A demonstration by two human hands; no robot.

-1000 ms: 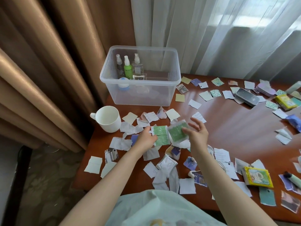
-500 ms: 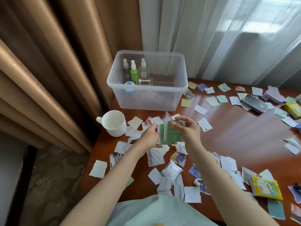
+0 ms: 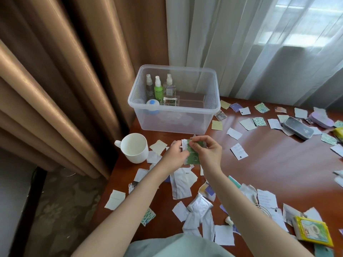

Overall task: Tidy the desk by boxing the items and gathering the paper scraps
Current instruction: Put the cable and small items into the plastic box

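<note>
Green-striped paper scraps (image 3: 193, 154), stacked on a few white pieces, are held just above the left end of the glossy reddish-brown wooden desk (image 3: 269, 173), near its back edge. The left hand (image 3: 174, 158) has its fingers curled round the stack's left side. The right hand (image 3: 207, 154) pinches the stack's top edge between thumb and forefinger, so both hands are closed on it. Such scraps are probably almost weightless, limp and apt to slide over one another, so a firm pinch across the whole stack, well in from the corners, looks safer than a hold on one sheet. Torn edges may rip if pulled. The many loose pieces lying flat on the polished wood will likely resist picking up; a curled corner or a slide toward the desk's front edge should help. Just behind the hands, at the back left corner, stands a clear plastic storage box (image 3: 176, 119) holding three small spray bottles (image 3: 158, 88). A white ceramic mug (image 3: 136, 150) stands beside the left edge, and a dark oblong tin case (image 3: 297, 127) lies well apart toward the right.
</note>
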